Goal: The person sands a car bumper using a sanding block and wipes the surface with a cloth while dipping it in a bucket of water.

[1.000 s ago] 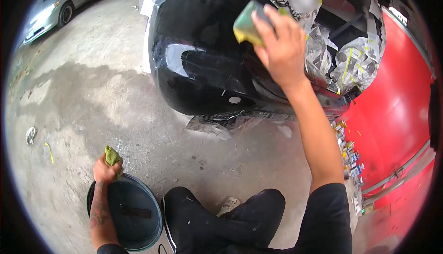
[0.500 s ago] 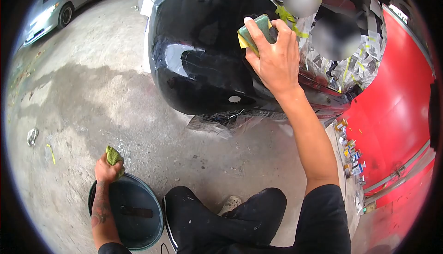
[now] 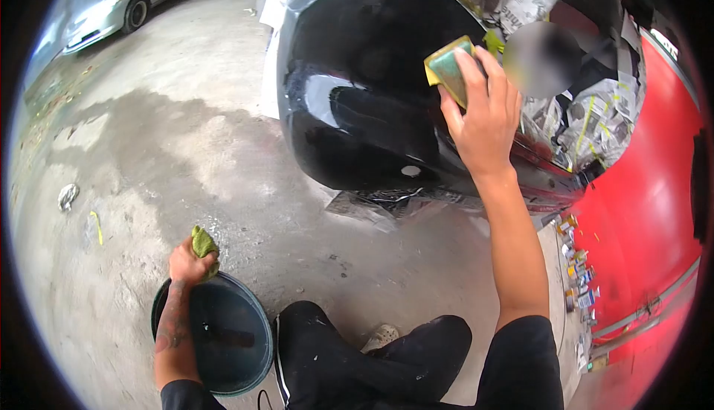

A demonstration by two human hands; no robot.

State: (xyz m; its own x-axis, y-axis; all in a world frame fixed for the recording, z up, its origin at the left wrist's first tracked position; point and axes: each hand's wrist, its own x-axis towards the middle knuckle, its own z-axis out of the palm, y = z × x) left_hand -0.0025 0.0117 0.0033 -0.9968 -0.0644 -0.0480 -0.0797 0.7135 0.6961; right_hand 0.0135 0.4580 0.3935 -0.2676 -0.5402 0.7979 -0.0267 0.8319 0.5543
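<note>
My right hand [image 3: 487,116] grips a green sanding block [image 3: 451,68] wrapped in yellow sandpaper, thumb on the near side and fingers over the top. The block is against the upper right part of a glossy black car panel [image 3: 357,53], near its masked edge; its underside is hidden. My left hand [image 3: 190,263] is closed around a bunched green cloth [image 3: 203,242]. That hand is over the far rim of a dark round bucket [image 3: 264,313], which stands on the floor by my knee. A dark oblong shape shows inside the bucket.
Newspaper and tape masking [image 3: 595,123] covers the car right of the panel. A red panel [image 3: 654,179] stands at the right, with several small cans [image 3: 576,268] along its foot. A silver car [image 3: 141,1] is parked far left. The concrete floor [image 3: 223,157] has a wet patch.
The whole view has shifted, so the scene sits further right. The sanding block has turned slightly on the black panel in my right hand. My left hand still holds the cloth by the bucket.
</note>
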